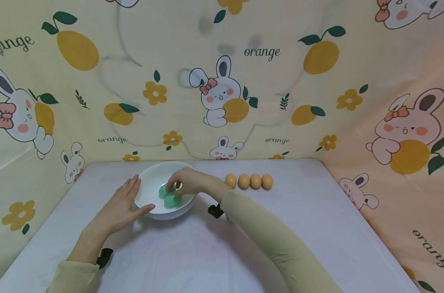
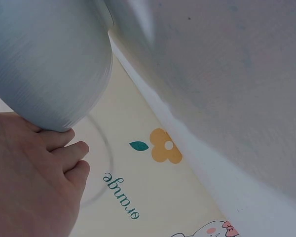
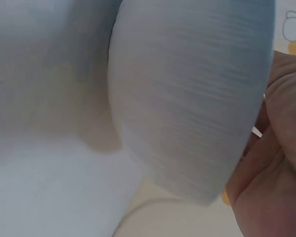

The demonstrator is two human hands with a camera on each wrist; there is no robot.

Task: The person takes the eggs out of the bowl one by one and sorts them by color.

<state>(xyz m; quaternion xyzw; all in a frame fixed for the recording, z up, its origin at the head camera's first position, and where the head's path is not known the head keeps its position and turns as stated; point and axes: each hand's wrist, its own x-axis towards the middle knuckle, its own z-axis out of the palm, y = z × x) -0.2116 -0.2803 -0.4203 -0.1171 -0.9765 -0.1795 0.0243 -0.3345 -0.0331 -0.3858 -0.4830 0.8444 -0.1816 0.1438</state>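
A white bowl [image 1: 148, 191] stands toward the back left of the table, with a few smooth green eggs [image 1: 172, 200] inside. Against its left side and near rim rests my left hand [image 1: 117, 207], fingers fairly straight and thumb spread toward the near edge. The left wrist view shows that hand [image 2: 34, 173] touching the bowl's outer wall [image 2: 49, 59]. My right hand [image 1: 190, 181] reaches over the right rim and pinches a green egg, partly hidden by the fingers. In the right wrist view, the bowl's wall [image 3: 187, 98] hides the fingertips of this hand [image 3: 271, 173].
Several yellow-orange eggs [image 1: 256, 181] stand in a row right of the bowl, close behind the right forearm. The white table [image 1: 207, 252] meets a patterned cloth backdrop [image 1: 273, 89] at the back and sides.
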